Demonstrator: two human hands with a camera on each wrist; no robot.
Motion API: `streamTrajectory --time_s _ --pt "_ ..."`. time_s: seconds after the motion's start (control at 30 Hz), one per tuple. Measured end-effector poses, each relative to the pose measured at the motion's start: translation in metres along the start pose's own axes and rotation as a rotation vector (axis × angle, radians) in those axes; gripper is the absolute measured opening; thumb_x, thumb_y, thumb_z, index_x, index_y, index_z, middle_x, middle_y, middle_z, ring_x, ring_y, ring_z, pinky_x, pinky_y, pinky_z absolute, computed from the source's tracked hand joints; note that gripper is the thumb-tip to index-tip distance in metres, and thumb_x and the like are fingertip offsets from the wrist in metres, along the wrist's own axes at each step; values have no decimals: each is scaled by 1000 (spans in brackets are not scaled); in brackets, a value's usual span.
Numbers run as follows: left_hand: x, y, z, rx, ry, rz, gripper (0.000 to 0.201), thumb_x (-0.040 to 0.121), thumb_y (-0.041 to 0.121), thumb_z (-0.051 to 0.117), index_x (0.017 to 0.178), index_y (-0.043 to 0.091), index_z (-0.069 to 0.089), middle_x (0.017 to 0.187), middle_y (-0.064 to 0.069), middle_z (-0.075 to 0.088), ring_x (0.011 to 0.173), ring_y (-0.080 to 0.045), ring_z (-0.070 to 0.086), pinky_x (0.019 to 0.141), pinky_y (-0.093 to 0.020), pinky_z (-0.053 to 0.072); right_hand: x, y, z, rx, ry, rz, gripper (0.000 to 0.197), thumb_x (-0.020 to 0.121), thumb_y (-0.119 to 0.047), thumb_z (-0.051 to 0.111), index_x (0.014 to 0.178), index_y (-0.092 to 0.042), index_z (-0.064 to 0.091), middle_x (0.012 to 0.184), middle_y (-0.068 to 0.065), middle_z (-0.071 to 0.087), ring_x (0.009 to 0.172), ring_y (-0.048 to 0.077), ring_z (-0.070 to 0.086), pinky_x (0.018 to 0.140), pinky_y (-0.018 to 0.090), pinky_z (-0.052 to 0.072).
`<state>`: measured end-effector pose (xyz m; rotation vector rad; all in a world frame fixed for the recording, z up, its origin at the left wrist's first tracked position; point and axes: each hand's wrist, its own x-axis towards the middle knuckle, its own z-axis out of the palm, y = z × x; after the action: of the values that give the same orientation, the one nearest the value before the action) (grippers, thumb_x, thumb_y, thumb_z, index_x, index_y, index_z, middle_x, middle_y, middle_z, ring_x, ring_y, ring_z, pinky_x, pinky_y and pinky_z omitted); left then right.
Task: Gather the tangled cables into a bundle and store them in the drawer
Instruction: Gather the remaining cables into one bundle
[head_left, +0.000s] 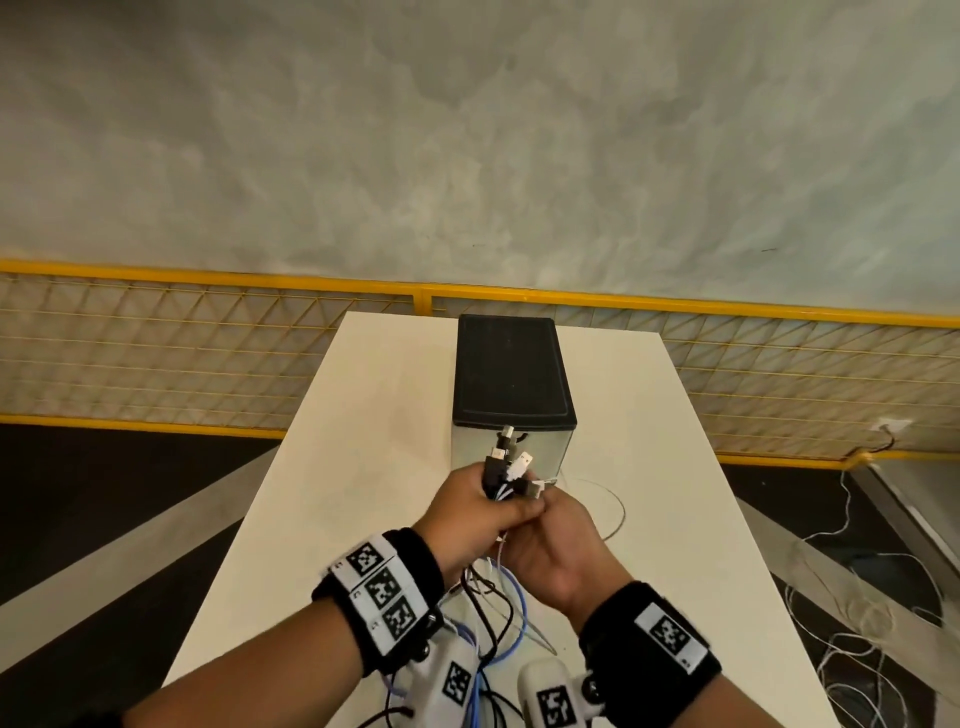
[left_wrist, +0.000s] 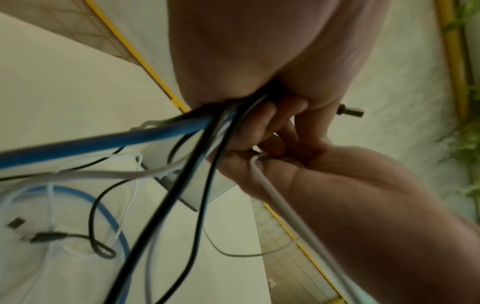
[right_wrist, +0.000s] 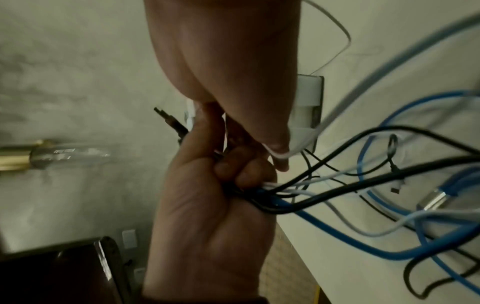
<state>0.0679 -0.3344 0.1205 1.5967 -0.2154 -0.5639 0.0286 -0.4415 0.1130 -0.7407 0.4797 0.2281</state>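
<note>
Both hands meet above the white table (head_left: 363, 467), just in front of the small drawer unit (head_left: 511, 374), which has a black top and a grey front. My left hand (head_left: 483, 512) grips a bundle of cables (head_left: 506, 467), and their plugs stick up out of the fist. Blue, black and white lengths (head_left: 498, 613) hang down from it onto the table. My right hand (head_left: 553, 525) presses against the left and pinches a white cable (left_wrist: 285, 205) that runs across its palm. The blue cable (right_wrist: 324, 230) trails loose below. The drawer front looks closed.
A thin wire loop (head_left: 613, 509) lies on the table right of the hands. A yellow mesh fence (head_left: 208, 353) runs behind the table. Loose white wires (head_left: 857, 623) sprawl on the dark floor to the right. Table edges fall away on both sides.
</note>
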Motion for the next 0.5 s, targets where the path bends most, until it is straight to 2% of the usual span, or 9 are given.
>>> streamTrajectory --time_s 0.07,0.13,0.2,0.3,0.37,0.43,0.5 --pt "-2 -4 2 -32 21 11 28 80 -4 72 103 12 71 89 -4 76 79 -14 73 64 -27 55 -5 -3 -1 43 -34 14 47 104 -30 26 123 -9 63 121 16 69 108 31 64 89 51 50" --pt "-3 -4 1 -36 37 18 24 81 -5 69 100 10 71 77 0 73 64 -9 69 52 -23 52 -8 -3 -4 41 -35 42 49 104 -37 28 129 -8 58 126 17 66 113 32 60 99 54 42" --pt "-3 -8 -4 16 31 27 19 82 -4 69 91 12 71 67 7 69 56 -5 64 46 -17 47 -9 -2 -3 11 -24 60 47 103 -37 32 123 -9 63 121 16 69 107 31 58 98 52 39" --pt "-5 -12 -14 101 -83 -29 19 79 -3 73 84 15 73 71 7 70 66 -6 65 60 -18 49 -12 -12 -2 8 1 73 33 95 -31 47 99 -10 71 101 16 72 87 31 63 82 44 44" --pt "-11 -19 -27 205 -161 -107 13 75 -1 77 84 7 72 74 3 68 64 -4 62 65 -21 50 -11 -27 -9 108 76 30 18 92 -24 51 93 -15 66 102 15 74 95 31 67 83 46 47" --pt "-19 -28 -43 265 -217 -215 13 77 -2 76 86 0 66 66 3 63 50 0 56 55 -15 47 -8 -47 -22 203 153 -50 16 96 -23 45 89 -19 58 103 13 75 102 27 71 91 49 45" --pt "-30 -37 -63 329 -216 -341 13 82 -6 70 87 3 62 50 12 57 34 3 46 40 -11 37 -6 -67 -35 314 213 -134 24 100 -23 40 83 -19 57 91 8 76 90 23 74 92 47 44"
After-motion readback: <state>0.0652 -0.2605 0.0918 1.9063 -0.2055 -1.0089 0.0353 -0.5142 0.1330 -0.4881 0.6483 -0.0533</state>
